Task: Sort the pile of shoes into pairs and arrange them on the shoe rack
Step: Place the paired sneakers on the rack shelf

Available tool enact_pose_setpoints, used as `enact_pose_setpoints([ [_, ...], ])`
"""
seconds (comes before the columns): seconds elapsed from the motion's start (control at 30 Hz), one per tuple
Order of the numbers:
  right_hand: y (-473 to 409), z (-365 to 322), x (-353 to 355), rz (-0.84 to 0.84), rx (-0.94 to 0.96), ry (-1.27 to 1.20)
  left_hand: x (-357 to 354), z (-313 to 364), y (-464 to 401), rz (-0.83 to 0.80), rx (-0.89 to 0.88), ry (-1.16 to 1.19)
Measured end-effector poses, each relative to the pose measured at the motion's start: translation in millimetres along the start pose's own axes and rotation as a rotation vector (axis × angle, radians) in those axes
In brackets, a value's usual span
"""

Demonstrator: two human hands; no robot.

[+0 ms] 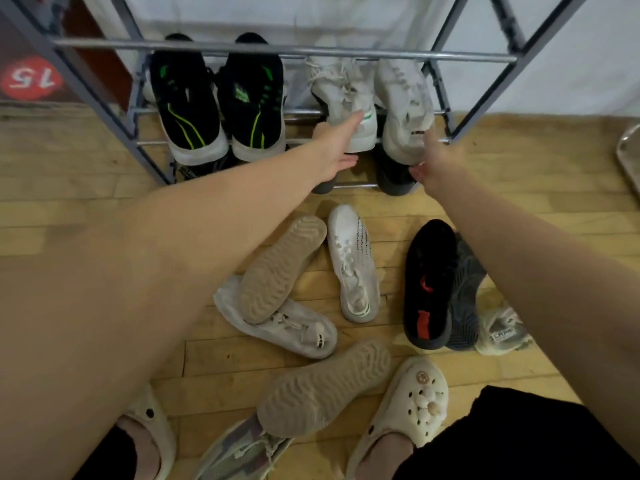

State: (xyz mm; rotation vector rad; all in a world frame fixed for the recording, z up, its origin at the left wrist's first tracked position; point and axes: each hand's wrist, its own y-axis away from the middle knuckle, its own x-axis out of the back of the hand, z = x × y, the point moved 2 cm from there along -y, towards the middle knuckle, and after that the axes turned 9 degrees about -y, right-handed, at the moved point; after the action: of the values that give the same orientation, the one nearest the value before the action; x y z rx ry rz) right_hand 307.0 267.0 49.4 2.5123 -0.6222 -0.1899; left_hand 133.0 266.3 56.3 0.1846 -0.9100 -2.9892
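Note:
A grey metal shoe rack stands ahead. A black pair with green stripes sits on the left of its shelf. Two white sneakers lie on the right of that shelf. My left hand grips the heel of the white sneaker with a green tab. My right hand holds the heel of the other white sneaker. Dark shoes sit on the shelf below, partly hidden. On the floor lie a white sneaker, a tan-soled shoe and a black shoe with red marks.
Several more loose shoes lie on the wooden floor: a pale sneaker, a grey sole, a beige shoe and another tan sole. Cream clogs are on my feet. A metal tray pokes in at the right edge.

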Motion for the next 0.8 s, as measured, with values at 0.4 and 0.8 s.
enact_pose_setpoints([
  [0.4,12.6,49.8,25.9,-0.225,-0.093,-0.272,4.7,-12.9,13.2,0.158,0.063,0.008],
  [0.8,58.7,98.8,83.6,-0.232,-0.223,-0.287,46.0,-85.3,73.2,0.129,0.182,0.157],
])
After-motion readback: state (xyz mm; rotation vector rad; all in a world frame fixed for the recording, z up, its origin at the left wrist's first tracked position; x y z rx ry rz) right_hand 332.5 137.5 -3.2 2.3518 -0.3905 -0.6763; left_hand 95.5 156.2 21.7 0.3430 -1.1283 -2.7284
